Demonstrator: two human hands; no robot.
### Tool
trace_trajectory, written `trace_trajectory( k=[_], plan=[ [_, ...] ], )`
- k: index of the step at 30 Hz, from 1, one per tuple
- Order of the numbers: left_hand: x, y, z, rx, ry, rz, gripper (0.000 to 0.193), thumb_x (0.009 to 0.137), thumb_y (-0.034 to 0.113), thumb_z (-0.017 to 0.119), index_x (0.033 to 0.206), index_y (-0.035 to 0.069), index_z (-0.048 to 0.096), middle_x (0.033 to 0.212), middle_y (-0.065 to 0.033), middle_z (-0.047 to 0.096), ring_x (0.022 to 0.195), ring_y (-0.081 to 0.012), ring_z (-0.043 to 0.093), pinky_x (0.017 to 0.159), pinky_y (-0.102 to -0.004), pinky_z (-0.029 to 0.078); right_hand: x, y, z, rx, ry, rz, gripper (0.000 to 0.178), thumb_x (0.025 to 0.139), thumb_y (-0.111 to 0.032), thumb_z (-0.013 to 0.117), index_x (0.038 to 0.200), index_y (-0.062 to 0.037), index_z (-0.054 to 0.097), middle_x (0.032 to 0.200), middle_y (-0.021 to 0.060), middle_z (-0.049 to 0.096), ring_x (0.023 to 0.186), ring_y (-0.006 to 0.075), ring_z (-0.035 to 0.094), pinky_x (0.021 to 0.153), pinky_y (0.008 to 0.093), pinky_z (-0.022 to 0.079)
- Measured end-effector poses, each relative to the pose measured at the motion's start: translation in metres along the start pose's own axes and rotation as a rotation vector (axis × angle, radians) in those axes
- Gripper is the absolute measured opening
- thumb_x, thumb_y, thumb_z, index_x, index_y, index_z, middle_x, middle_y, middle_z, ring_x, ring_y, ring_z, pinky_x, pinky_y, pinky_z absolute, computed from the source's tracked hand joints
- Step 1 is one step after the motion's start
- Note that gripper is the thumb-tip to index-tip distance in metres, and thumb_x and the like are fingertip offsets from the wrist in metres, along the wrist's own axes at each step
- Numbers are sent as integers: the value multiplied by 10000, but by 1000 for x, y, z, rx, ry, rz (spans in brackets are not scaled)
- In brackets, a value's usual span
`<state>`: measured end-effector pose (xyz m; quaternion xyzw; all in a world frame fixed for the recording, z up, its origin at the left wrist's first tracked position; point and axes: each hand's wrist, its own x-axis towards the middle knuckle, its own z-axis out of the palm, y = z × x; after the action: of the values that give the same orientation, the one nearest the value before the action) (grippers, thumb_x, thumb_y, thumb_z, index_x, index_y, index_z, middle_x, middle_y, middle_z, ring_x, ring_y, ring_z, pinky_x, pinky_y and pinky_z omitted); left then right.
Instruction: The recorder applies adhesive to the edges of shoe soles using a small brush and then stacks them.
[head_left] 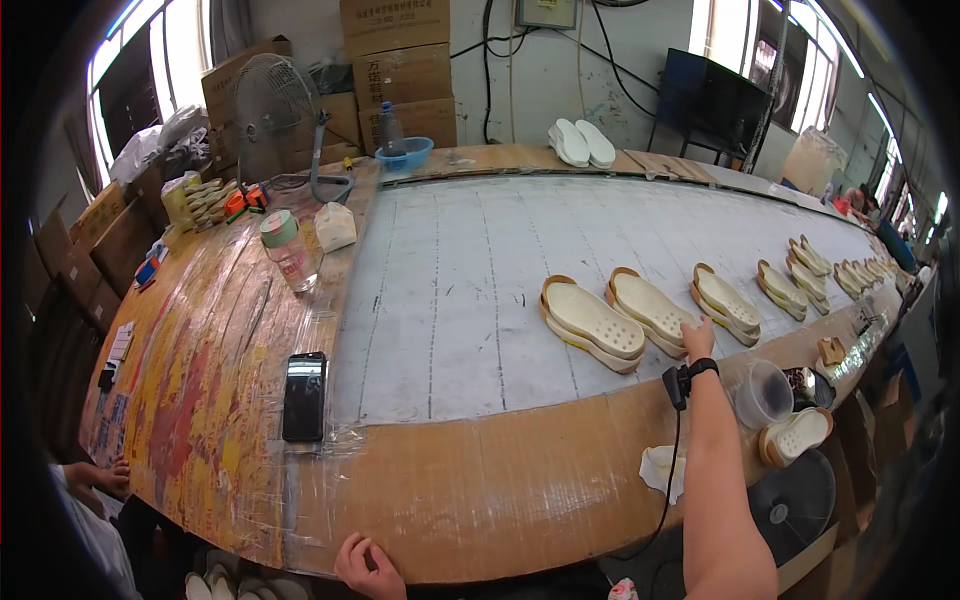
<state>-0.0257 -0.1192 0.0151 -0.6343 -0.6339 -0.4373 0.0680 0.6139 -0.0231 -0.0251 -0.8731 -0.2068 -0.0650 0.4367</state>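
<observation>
My right hand [697, 339], fingers spread, presses the second pair of cream shoe soles [652, 308] at the near right of the white bench [470, 300], left hand [368, 566] flat on the near edge; best squared gently.

Right hand [697, 338] touching cream shoe sole [655, 308] on white belt [470, 290]; left hand [368, 566] resting on wooden table edge [500, 480]

A black phone [304, 395] is lying on the worn wooden bench [210, 380], a capped clear jar [290, 250] is standing further along, and a desk fan [275, 105] is sitting before stacked cardboard boxes [400, 60]. A blue bowl [405, 155] is resting near two white soles [580, 142].
</observation>
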Motion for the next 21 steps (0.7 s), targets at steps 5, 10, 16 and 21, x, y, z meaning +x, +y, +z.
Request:
trace_trajectory(
  k=[5,10,16,21],
  plan=[
    [5,13,8,-22,-73,43,75,724,79,621,786,39,634,908,-136,622,847,-317,576,757,-395,457,40,47,-17,475,-412,482,296,734,-220,562,949,-17,542,771,139,575,608,228,563,484,337,443],
    [7,12,3,-326,-337,-39,175,735,97,618,905,55,617,998,-99,570,920,-243,537,815,-354,417,-74,-44,-64,1157,-668,646,188,825,-240,538,950,-101,519,771,43,541,580,141,517,419,228,357],
    [56,122,-3,-737,-446,260,165,660,-1,670,813,54,647,775,-62,601,759,-250,563,764,-367,426,-234,-130,-135,1397,-956,451,430,793,-164,536,1197,-69,428,935,53,561,707,146,558,483,238,436],
    [78,183,-5,-855,-372,429,222,650,-25,677,857,52,652,802,-61,613,735,-225,565,731,-342,437,-306,-167,-170,1280,-1056,326,625,733,-166,574,1291,-41,323,1055,77,524,820,157,552,579,248,463]
  ],
)
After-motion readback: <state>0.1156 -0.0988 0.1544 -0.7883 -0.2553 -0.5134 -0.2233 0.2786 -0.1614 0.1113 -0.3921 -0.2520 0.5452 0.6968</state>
